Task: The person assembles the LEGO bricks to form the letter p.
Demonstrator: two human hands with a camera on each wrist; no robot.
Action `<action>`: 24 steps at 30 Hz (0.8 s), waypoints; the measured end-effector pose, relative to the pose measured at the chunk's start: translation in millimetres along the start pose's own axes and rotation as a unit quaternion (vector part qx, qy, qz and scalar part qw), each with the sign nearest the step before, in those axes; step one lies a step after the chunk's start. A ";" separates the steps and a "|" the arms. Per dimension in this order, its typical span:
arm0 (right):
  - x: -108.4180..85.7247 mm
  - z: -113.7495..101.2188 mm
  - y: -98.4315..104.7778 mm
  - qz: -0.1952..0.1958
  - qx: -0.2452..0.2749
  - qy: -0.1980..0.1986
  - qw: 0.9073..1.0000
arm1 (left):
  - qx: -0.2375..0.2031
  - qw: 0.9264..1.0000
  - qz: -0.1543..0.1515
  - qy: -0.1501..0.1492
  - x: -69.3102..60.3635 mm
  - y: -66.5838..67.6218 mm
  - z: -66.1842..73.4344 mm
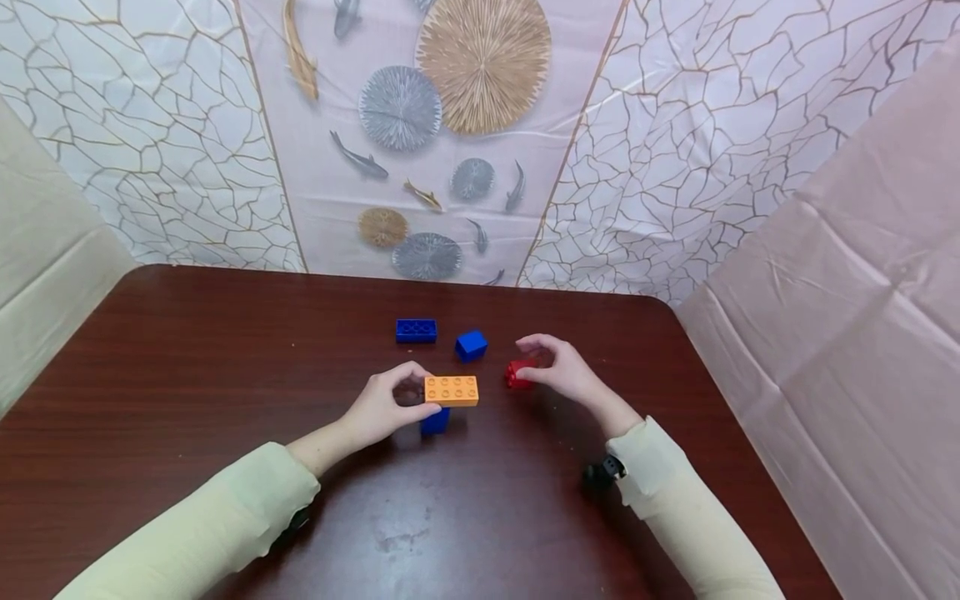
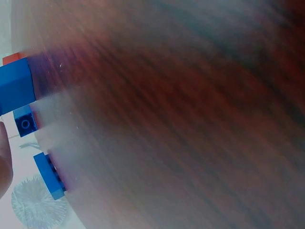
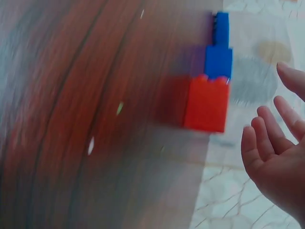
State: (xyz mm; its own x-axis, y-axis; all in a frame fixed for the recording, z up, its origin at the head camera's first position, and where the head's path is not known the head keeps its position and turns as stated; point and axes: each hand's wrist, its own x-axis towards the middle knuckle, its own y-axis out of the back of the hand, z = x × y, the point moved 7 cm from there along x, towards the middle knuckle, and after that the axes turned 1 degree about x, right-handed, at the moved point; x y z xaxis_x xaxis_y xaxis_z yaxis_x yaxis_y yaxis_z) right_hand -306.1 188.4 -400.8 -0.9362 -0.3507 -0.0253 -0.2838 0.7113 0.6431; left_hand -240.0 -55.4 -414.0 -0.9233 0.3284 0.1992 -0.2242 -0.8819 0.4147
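An orange brick (image 1: 451, 390) is pinched between the thumb and fingers of my left hand (image 1: 384, 407), studs up. Under it a blue brick (image 1: 434, 421) shows in part; whether the two are joined I cannot tell. The left wrist view has a large blue brick (image 2: 16, 87) at its left edge, beside a bit of fingertip. My right hand (image 1: 561, 372) is at a red brick (image 1: 519, 374), fingers apart and loosely bent. In the right wrist view this hand (image 3: 279, 152) stands apart from the red brick (image 3: 207, 105), which lies with its studs sideways.
Farther back on the dark brown table (image 1: 225, 350) lie a long blue brick (image 1: 416, 332), its hollow side showing, and a smaller blue brick (image 1: 471, 346). Patterned cloth (image 1: 420, 167) hangs behind the table, with a plain pale cloth (image 1: 847, 292) along the right side.
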 end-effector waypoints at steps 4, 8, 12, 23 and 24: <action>4.2 16.3 6.1 0.004 -0.007 -0.011 1.000 | -0.001 1.000 -0.004 0.006 0.0 0.5 0.0; 6.3 25.3 2.8 -0.007 -0.036 -0.024 0.999 | -0.003 1.000 -0.005 0.005 0.3 0.8 0.1; 8.0 29.3 -4.2 -0.013 -0.065 -0.035 0.997 | -0.003 1.000 -0.006 0.005 0.3 0.7 -0.5; 10.2 30.0 -17.1 -0.020 -0.122 -0.045 0.991 | -0.008 1.000 -0.010 0.013 0.8 -1.5 -3.9; 10.4 29.8 -16.8 -0.018 -0.123 -0.045 0.991 | -0.008 1.000 -0.009 0.014 0.9 -1.5 -4.2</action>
State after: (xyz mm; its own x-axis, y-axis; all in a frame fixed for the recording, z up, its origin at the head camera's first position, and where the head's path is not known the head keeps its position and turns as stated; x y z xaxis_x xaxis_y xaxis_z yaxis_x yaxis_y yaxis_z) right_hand -317.2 191.0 -434.7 -0.9440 -0.3100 -0.1128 -0.2691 0.5259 0.8069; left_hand -241.9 -55.1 -418.2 -0.9271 0.3357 0.1667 -0.2464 -0.8810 0.4039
